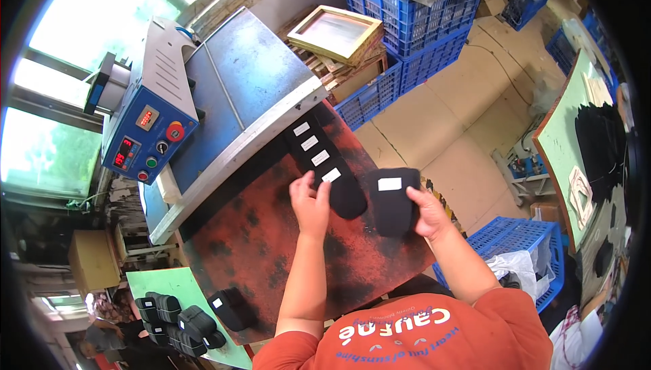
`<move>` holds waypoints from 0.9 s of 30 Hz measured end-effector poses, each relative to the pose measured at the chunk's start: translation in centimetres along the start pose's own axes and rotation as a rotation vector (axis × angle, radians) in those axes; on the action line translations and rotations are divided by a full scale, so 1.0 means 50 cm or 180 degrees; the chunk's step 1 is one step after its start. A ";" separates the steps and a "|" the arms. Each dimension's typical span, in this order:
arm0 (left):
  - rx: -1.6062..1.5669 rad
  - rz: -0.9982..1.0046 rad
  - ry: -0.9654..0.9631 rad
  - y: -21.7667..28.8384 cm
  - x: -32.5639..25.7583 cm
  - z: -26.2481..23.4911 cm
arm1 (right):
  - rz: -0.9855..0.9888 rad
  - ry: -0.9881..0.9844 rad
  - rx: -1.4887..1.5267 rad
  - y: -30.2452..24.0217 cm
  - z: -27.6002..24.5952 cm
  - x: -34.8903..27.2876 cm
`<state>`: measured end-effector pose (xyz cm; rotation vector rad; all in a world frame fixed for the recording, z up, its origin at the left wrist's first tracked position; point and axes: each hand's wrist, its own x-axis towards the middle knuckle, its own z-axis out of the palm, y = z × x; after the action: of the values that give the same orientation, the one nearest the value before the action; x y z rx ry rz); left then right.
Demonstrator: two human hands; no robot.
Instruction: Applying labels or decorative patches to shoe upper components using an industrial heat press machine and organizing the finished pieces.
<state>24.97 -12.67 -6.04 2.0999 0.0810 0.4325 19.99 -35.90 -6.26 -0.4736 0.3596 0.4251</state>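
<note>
My right hand grips the right edge of a black folded fabric piece with a white label near its top, thumb on the upper face. It is held just above the table's right part. To its left, several black fabric pieces lie overlapped in a slanting row, each showing a white label. At the nearest of these labels is my left hand, its thumb and fingers apart and holding nothing that I can see. Whether the fingertips touch the label cannot be made out.
The dark-red stained table meets a blue machine bed with a metal edge; its control box stands at left. More black pieces and bundles lie lower left. Blue crates and a crate with plastic bags flank the right.
</note>
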 end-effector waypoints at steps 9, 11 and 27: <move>-0.0510 0.0238 -0.0261 0.059 -0.096 0.008 | 0.0292 -0.0309 -0.0120 0.050 0.034 -0.014; -0.0309 0.0792 -0.0125 0.059 -0.100 0.014 | 0.0301 -0.0135 -0.0247 0.057 0.021 -0.015; -0.1772 -0.1254 -0.0996 0.079 -0.133 -0.003 | 0.0021 0.0268 -0.0689 0.046 -0.015 -0.061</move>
<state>18.26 -16.20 -4.50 1.5286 0.1663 -0.1094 16.13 -35.34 -6.42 -0.7029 0.3984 0.4535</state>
